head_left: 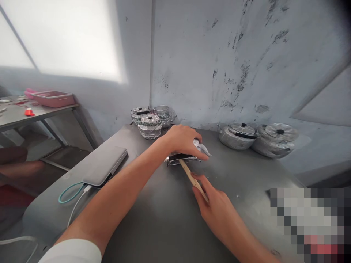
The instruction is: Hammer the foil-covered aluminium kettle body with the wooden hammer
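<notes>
My left hand (184, 140) is closed over a small silver foil-covered piece (171, 160) near the middle of the table. A black strip runs along that piece's near side, and a pale grey tip (205, 149) sticks out to the right of my fingers. Most of the piece is hidden under the hand. In my right hand (216, 208), a flat wooden stick (188, 170) is gripped between thumb and fingers. Its far end meets the foil piece just below the black strip; whether it goes inside, I cannot tell.
Several small foil-covered pots stand at the table's back edge, including a lidded pot (150, 128) on the left and another (241, 137) on the right. A grey power bank (106, 166) with cables lies left. A pink basket (53, 99) sits on another table (49, 114).
</notes>
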The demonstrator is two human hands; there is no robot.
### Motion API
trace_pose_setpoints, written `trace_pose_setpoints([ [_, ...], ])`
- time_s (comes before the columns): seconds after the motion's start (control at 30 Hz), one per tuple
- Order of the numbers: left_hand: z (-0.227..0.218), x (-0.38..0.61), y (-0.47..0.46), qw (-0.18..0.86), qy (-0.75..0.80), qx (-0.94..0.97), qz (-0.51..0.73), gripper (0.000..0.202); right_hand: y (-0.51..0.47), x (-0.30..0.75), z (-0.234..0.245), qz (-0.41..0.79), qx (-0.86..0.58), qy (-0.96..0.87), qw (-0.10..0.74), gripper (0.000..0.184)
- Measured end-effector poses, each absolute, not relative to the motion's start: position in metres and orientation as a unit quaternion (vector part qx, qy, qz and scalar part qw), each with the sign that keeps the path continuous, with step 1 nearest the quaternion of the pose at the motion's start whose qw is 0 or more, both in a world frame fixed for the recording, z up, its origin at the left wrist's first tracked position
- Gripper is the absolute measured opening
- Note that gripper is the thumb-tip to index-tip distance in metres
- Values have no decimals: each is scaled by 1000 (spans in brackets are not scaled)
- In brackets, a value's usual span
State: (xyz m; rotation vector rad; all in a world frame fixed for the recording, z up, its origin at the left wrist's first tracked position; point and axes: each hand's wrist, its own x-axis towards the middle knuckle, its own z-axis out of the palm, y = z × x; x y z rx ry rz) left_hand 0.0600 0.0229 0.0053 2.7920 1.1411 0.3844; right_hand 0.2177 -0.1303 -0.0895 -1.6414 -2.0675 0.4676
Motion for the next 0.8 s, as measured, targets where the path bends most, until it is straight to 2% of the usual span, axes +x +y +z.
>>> trace_pose_setpoints([
  [0.2,5,59,23,49,372,918,129,72,-131,218,-92,170,-600,-753,212,33],
  [0.6,4,59,25,51,368,919,131,75,-131,219,-91,160,-591,-753,240,32],
  [0.8,5,59,25,50,368,919,130,73,-130,218,-92,179,-602,-749,211,31],
])
